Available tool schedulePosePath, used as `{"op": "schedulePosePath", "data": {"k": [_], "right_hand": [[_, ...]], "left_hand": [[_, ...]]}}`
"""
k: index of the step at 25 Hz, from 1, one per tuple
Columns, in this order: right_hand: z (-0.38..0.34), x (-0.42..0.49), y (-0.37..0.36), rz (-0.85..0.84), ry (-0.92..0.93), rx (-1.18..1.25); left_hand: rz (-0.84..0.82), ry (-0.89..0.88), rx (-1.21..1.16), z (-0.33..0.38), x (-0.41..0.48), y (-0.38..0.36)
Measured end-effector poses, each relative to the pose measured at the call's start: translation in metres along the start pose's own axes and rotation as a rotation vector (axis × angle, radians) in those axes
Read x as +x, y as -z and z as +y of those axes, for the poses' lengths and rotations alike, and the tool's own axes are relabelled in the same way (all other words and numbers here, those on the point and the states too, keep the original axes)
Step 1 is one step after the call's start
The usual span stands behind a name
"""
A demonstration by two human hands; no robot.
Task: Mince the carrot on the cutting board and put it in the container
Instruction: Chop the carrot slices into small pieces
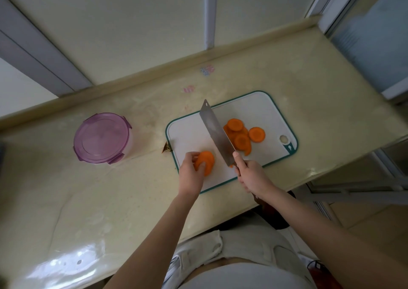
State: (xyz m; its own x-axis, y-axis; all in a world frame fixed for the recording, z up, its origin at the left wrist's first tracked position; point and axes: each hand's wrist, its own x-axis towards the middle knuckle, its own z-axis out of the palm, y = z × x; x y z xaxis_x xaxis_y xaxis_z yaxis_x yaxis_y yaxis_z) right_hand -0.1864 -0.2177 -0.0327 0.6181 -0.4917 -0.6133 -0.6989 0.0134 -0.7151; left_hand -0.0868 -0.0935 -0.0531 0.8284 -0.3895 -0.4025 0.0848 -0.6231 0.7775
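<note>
A round container (102, 138) with a purple clip-on lid is seen closed on the pale counter (110, 200), well apart from the cutting board (189, 134), at the board's nine o'clock. The white, teal-edged board is laid at an angle near the counter's front edge. At the board's seven o'clock corner a chunk of carrot (207, 160) is gripped by the left hand (191, 171), fingers curled over it. Near it, at its three o'clock, a cleaver (217, 134) is held with the blade pointing toward eleven o'clock; whether the edge meets the board cannot be told. Its handle is clasped by the right hand (251, 176), thumb laid against the blade's heel. At the blade's three o'clock, round carrot slices (240, 136) are heaped on the board, one lying just beside the heap at its three o'clock.
</note>
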Motion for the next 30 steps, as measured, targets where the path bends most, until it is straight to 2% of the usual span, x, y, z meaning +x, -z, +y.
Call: {"op": "schedulePosePath", "data": {"k": [7,11,14,19,24,30], "right_hand": [[0.004,-0.009,-0.012,0.026,0.097,-0.146],[0.004,-0.014,-0.022,0.056,0.128,-0.238],[0.0,-0.021,-0.031,0.016,0.167,-0.276],[-0.002,-0.02,-0.028,-0.003,0.169,-0.275],[0.004,-0.02,-0.024,0.027,0.155,-0.224],[0.009,-0.013,-0.023,0.042,0.173,-0.228]], "left_hand": [[-0.007,-0.197,0.404,-0.014,0.0,0.003],[-0.067,-0.124,0.32,-0.016,0.001,0.003],[-0.067,-0.153,0.263,-0.014,0.005,0.001],[-0.022,-0.191,0.338,-0.018,0.008,0.0],[-0.16,-0.283,0.506,-0.021,0.006,0.001],[-0.074,-0.2,0.408,-0.009,0.008,-0.007]]}}
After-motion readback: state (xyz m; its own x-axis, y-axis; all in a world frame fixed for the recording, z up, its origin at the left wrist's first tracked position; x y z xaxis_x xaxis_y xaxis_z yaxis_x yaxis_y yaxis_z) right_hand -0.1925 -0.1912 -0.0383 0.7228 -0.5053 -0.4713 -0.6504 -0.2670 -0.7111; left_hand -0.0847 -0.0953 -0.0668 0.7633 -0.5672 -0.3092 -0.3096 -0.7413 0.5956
